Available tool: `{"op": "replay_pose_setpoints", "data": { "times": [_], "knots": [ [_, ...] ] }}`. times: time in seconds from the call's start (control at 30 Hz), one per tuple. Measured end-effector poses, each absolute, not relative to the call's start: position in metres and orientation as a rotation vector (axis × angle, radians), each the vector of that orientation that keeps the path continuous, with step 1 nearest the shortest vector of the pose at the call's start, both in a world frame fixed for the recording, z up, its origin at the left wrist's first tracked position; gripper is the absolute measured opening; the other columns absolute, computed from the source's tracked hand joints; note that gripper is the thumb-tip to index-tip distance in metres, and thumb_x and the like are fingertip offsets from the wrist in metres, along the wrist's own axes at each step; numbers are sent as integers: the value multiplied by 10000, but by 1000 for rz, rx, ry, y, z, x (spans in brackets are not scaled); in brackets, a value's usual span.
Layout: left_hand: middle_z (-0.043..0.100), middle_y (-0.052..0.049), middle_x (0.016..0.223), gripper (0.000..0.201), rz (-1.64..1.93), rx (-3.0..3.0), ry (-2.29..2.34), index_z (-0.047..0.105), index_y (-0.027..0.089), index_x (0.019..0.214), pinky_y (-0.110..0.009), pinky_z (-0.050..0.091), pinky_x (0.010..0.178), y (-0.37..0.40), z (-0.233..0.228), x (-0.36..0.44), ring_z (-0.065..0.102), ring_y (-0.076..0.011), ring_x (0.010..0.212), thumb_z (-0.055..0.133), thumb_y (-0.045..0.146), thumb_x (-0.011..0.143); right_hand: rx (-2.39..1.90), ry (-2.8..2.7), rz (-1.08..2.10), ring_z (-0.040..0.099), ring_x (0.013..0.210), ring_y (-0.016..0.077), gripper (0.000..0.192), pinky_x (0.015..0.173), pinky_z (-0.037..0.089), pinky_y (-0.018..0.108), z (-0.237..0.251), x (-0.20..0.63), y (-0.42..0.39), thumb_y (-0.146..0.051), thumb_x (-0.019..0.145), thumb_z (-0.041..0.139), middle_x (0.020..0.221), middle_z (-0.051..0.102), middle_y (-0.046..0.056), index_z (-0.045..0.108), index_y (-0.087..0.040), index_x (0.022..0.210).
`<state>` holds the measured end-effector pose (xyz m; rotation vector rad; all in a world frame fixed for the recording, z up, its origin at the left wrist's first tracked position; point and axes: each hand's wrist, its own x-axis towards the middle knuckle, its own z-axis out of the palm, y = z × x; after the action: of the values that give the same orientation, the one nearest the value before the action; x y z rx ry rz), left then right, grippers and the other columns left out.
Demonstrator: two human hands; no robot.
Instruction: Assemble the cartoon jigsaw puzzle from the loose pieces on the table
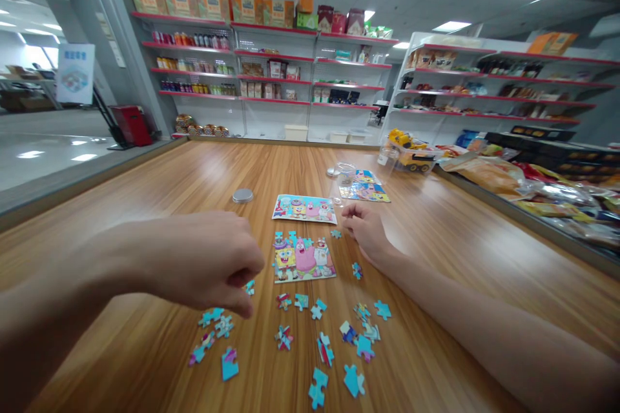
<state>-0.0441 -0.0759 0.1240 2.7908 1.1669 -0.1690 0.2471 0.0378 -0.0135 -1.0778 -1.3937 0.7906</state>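
Note:
My left hand (208, 261) hovers left of a partly assembled cartoon jigsaw puzzle (305, 258). Its fingers curl downward, and a gap shows between them and the thumb; nothing is visible in that gap. Close to the thumb, one loose puzzle piece (250, 287) is partly covered. My right hand (365, 229) is beside the right end of the cartoon picture card (304, 208), fingers bent inward with nothing seen in them. Ragged blue bits edge the puzzle's top. Several more pieces lie nearer me, among them a blue piece (318, 388) and a blue-and-purple piece (230, 364).
A round metal lid (243, 195) lies left of the card. Beyond my right hand are a clear jar (345, 174) and more cartoon cards (364, 191). A tub with yellow toy vehicles (411, 155) and packaged snacks (552, 187) line the right. Stocked shelves (271, 55) stand behind the table.

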Motion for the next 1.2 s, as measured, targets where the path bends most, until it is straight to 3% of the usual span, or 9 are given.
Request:
{"op": "replay_pose_setpoints", "data": {
  "times": [0.1,0.23,0.33,0.4,0.43,0.53,0.7,0.93,1.2],
  "knots": [
    [502,31,462,362,-596,2653,1204,626,195,538,-250,230,422,-57,110,-37,362,-105,400,831,492,568,-1095,-1462,757,435,531,113,63,504,336,245,-14,247,38,-193,607,573,579,492,-29,562,-172,665],
    [560,6,526,399,-589,2692,1210,657,186,602,-250,266,445,-39,91,-33,438,-127,448,775,567,627,-1038,-1744,722,481,602,121,167,575,379,257,-9,244,30,-145,651,528,671,545,-2,658,-158,755],
    [673,-39,830,430,-138,2857,1127,675,223,1025,-248,387,586,-27,79,-29,590,-172,704,644,581,789,-909,-2097,618,472,603,112,262,545,355,245,-3,241,16,-115,715,513,730,547,20,736,-173,839],
    [654,-59,1067,543,60,2915,1051,511,284,1311,-262,423,710,-17,67,-28,604,-197,891,578,567,853,-809,-2296,528,478,617,116,299,553,358,247,0,240,8,-98,735,523,734,542,27,759,-193,892],
    [644,-58,1082,560,58,2930,1031,467,310,1355,-264,422,721,-11,61,-29,601,-203,909,560,566,866,-768,-2365,491,479,619,119,315,561,360,250,2,239,5,-91,740,528,722,537,26,761,-201,921],
    [624,-48,971,532,-37,2892,954,467,331,1369,-254,406,687,3,46,-37,594,-191,830,499,573,896,-696,-2469,426,471,597,118,318,562,354,255,5,239,0,-86,748,544,678,519,16,761,-207,946],
    [573,-28,860,514,-23,2793,835,507,327,1347,-243,369,654,15,40,-50,553,-164,747,550,540,881,-677,-2460,431,467,552,107,286,530,348,242,7,238,-1,-89,743,548,642,521,11,765,-188,902],
    [536,-13,804,533,29,2723,780,517,304,1343,-229,365,649,21,36,-52,528,-147,719,579,532,865,-703,-2390,567,465,477,97,261,468,336,223,4,239,1,-55,686,513,570,593,15,747,-150,748],
    [514,-4,787,546,19,2707,836,529,275,1336,-214,369,639,21,35,-52,510,-131,689,604,513,851,-730,-2415,687,479,464,94,213,432,318,201,6,239,0,-93,673,536,580,642,32,741,-140,702]
  ]
}}
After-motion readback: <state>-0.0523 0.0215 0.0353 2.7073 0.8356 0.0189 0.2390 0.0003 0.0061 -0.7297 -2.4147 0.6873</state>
